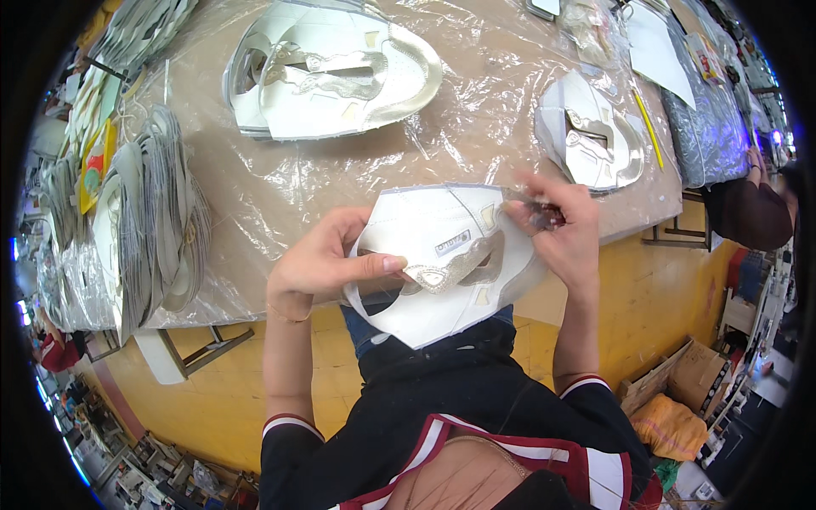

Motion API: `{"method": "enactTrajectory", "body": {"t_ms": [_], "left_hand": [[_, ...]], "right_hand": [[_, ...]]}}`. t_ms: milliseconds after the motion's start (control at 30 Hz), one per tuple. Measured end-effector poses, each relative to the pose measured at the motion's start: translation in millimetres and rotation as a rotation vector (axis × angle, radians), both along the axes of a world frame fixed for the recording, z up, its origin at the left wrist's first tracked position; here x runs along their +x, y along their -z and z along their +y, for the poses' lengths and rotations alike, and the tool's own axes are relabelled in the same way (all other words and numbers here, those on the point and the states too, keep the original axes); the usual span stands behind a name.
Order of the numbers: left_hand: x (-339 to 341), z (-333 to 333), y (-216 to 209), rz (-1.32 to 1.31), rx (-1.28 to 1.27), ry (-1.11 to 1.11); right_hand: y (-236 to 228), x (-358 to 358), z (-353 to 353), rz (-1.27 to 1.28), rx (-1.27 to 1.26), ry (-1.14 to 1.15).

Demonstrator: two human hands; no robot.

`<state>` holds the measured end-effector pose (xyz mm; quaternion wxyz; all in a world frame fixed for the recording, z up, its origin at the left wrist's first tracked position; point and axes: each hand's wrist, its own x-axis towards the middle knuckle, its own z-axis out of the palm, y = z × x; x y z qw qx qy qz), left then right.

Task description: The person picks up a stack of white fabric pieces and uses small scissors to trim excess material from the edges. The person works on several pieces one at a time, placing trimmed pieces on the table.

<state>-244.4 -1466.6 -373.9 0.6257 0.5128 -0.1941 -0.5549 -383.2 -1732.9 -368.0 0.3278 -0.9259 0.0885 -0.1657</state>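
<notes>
A flat white shoe upper (pixel 399 223) with silver-beige trim is held out in front of my body, just past the table's near edge. My left hand (pixel 327 255) grips its left side, the thumb lying on top and the fingers mostly hidden underneath. At the upper right edge of this piece, my right hand (pixel 565 225) is closed around a small dark, shiny tool (pixel 546 214). That tool is blurred, and its kind cannot be made out. The right fingertips are close to the upper's edge; whether they touch it is unclear.
A stack of white shoe uppers (pixel 340 110) lies on the plastic-covered table (pixel 476 102), with a smaller stack (pixel 586 140) at right beside a yellow pencil-like stick (pixel 648 129). Bundled grey-white pieces (pixel 157 221) crowd the left. Another person (pixel 752 204) is at the far right.
</notes>
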Motion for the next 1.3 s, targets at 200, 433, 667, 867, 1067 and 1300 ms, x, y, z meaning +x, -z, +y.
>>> {"method": "enactTrajectory", "body": {"t_ms": [200, 433, 667, 867, 1067, 1300], "left_hand": [[3.4, -3.4, 25.5, 0.308, -0.366, -0.236], [-28.0, -13.9, 39.7, 0.140, -0.349, -0.473], [-32.3, -20.0, 39.3, -0.281, 0.007, -0.765], [-22.9, -9.6, 32.0, -0.089, -0.176, -0.795], [-40.5, -19.6, 7.6, -0.270, 0.055, -0.638], [-50.5, -34.9, -15.7, -0.386, -0.004, -0.553]], "right_hand": [[16.7, -9.3, 7.1, -0.030, 0.705, 0.204], [33.9, -17.3, 20.8, -0.186, 0.739, 0.391], [49.3, -28.9, 35.2, -0.121, 0.672, 0.345], [43.7, -45.1, 22.2, 0.209, 0.353, -0.036], [1.9, -25.6, 9.0, -0.099, 0.327, 0.054], [-32.5, 4.9, 33.1, -0.052, -0.049, -0.168]]}}
